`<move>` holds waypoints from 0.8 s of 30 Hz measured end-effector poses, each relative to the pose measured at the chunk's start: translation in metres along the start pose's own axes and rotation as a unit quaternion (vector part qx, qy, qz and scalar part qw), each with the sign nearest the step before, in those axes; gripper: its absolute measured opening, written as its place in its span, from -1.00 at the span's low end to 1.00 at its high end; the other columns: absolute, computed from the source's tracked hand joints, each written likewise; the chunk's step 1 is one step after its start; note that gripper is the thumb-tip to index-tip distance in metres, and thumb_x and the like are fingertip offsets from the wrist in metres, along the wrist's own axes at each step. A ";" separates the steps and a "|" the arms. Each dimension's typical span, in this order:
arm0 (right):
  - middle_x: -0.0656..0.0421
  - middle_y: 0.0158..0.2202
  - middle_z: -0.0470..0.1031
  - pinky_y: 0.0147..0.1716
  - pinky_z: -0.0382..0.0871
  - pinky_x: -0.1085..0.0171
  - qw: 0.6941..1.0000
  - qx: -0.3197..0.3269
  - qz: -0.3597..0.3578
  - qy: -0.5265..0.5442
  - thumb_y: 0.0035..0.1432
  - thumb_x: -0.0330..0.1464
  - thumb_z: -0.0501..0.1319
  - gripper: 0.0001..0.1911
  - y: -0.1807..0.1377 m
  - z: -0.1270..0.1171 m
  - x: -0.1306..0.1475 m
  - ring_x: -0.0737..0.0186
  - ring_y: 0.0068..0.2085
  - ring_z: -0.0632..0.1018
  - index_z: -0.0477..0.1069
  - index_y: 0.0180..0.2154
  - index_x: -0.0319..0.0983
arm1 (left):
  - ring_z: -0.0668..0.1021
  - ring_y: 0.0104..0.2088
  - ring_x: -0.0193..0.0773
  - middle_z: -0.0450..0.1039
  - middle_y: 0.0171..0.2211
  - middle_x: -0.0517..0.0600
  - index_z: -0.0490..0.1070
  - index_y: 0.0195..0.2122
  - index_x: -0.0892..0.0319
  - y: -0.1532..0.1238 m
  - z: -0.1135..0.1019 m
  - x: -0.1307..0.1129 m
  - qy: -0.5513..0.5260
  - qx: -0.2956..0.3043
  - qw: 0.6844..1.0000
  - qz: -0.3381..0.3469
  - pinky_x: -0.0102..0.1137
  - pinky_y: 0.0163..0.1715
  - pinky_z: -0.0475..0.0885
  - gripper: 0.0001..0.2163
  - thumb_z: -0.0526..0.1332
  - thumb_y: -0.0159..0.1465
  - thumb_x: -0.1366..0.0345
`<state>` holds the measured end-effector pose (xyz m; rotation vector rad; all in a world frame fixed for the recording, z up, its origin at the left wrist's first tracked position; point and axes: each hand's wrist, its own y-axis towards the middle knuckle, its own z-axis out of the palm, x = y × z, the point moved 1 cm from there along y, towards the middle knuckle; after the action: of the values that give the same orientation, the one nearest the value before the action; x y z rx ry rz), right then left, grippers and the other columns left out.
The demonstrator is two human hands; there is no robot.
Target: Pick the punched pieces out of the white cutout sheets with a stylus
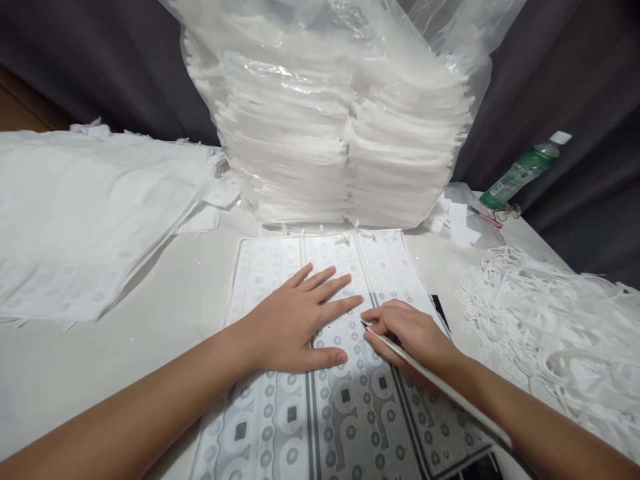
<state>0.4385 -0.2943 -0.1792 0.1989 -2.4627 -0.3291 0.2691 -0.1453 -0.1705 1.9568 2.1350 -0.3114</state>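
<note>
A white die-cut sheet printed with rows of round and square shapes lies flat on the table in front of me. My left hand rests flat on it, fingers stretched out and pressing it down. My right hand is closed in a pinch just right of the left fingertips. It grips the end of a long thin white strip that trails back over my right forearm. The pinched fingertips touch the sheet near its middle.
A tall clear plastic bag of stacked white sheets stands behind the sheet. More white sheets lie at the left. A heap of thin white strips fills the right side. A green bottle leans at the far right against dark cloth.
</note>
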 end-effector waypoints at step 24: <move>0.15 -0.33 0.52 -0.41 0.36 0.28 0.945 -0.072 0.244 0.208 0.13 -0.26 0.25 -0.84 -0.020 -0.030 -0.019 0.26 -0.37 0.51 0.40 -0.43 -0.19 | 0.05 0.30 0.21 0.00 0.33 0.04 0.09 0.28 -0.11 -0.004 -0.012 0.021 0.007 0.032 0.999 0.031 0.19 0.21 -0.13 -0.31 0.12 0.17 -0.23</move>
<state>0.4729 -0.3150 -0.1725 -0.3669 -1.9745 -0.2192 0.2634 -0.1220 -0.1660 2.0609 2.0923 -0.3600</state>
